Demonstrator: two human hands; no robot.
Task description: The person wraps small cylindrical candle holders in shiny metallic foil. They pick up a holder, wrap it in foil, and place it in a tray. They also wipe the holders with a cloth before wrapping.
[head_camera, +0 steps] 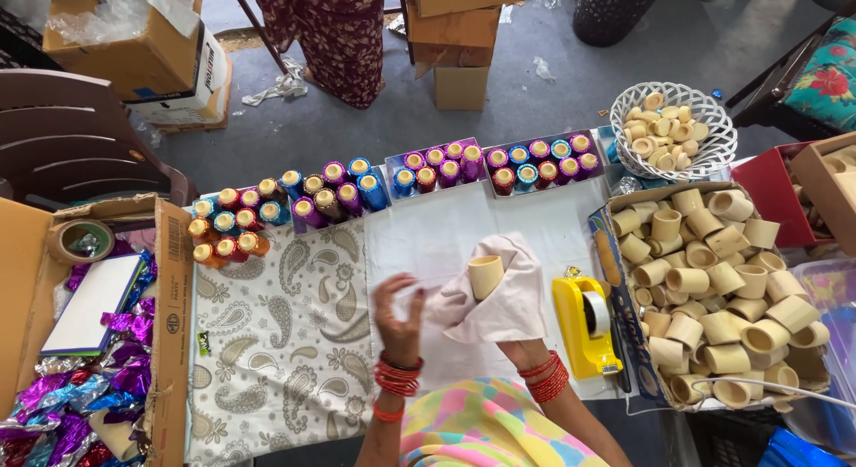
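Grey floor lies beyond a table point(294, 342) covered by a white paisley cloth, and the yellow tape dispenser point(584, 324) on that table serves as the landmark.

Just left of the dispenser, the right hand point(513, 320) is wrapped in a pale cloth point(499, 293) and grips a small tan cup point(485, 275) through it; the cup stands mouth up, half buried in the folds, probably so the cloth can rub its wall. Further left of the dispenser, the left hand point(397, 315) is raised beside the cloth with fingers loosely curled; it appears to pinch an edge of the fabric, but contact cannot be confirmed.

Directly right of the dispenser, an open cardboard box point(624, 324) holds a heap of matching tan cups, within easy reach of the right hand. Beyond the dispenser and to its right, a white lattice basket point(709, 146) holds smaller tan pieces. Beyond the dispenser, trays of foil-wrapped cups point(499, 164) in purple, red and blue run along the far table edge. Far left of the dispenser, a second box point(169, 324) contains purple foil sheets and a tape roll point(80, 239).
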